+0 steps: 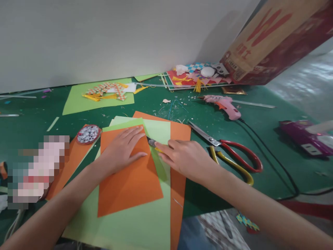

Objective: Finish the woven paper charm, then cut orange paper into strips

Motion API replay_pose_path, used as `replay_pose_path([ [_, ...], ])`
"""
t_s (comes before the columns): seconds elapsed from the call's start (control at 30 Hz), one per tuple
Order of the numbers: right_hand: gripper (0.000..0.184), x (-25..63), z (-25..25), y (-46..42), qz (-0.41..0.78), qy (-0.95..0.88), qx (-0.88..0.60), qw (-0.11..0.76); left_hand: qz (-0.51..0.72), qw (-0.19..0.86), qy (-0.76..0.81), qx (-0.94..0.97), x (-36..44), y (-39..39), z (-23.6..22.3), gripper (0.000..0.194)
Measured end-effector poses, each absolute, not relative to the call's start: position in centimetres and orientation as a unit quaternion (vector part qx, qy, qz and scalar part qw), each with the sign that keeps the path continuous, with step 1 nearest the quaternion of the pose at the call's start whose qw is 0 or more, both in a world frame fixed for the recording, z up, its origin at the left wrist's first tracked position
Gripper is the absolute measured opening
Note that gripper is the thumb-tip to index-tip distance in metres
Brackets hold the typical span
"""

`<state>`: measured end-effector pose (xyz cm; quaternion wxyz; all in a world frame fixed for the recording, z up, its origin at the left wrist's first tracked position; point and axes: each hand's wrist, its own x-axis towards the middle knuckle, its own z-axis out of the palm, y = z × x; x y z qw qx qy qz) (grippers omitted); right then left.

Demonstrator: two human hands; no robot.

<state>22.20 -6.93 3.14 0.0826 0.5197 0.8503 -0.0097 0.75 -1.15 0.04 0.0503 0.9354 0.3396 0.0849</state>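
My left hand [125, 147] lies flat on an orange sheet of paper [130, 184], fingers stretched toward its top edge and thumb out to the side. My right hand [183, 158] is closed around a craft knife [151, 141]; a little of its yellow body and grey tip shows, and the rest is inside the fingers. The knife tip is at the right edge of the orange sheet, over a green sheet [160, 166] beneath it. Under these are a larger pale green sheet [135, 222] and another orange sheet [178, 205].
Scissors [218, 142] with red and yellow handles lie right of my right hand. Beyond are a pink glue gun [225, 106] with a black cord and a purple object [307, 137]. A round container of googly eyes [88, 134] sits left. A paper bag [275, 45] stands back right.
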Motion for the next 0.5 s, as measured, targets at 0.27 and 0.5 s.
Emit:
replay_pose_path([
  [0.27,0.038,21.9,3.1,-5.4,0.003,0.845,0.529,0.071,0.100,0.055,0.345,0.932,0.9,-1.3,-0.2,0.061],
  [0.5,0.040,21.8,3.0,-4.4,0.012,0.846,0.527,0.073,0.105,0.049,0.338,0.934,0.8,-1.2,-0.3,0.060],
])
